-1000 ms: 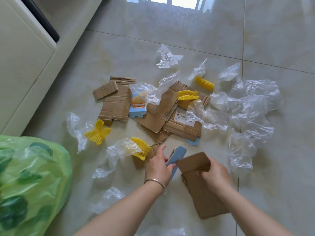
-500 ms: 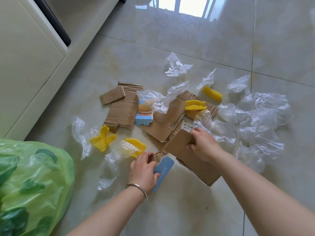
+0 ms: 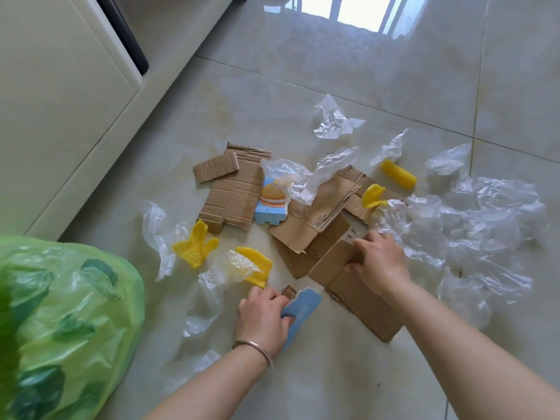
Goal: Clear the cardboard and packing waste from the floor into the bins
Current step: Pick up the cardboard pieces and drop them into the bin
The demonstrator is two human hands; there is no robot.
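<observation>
A folded cardboard sheet (image 3: 357, 286), lower right of centre, is gripped by the right hand (image 3: 378, 262), now carried further up toward the cardboard pile (image 3: 315, 219); the blue card piece (image 3: 301, 310) stays clasped in the left hand (image 3: 262, 319).

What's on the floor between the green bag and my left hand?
In the head view, crumpled clear plastic film lies between the green bag and the left hand; the rest is bare tile.
</observation>
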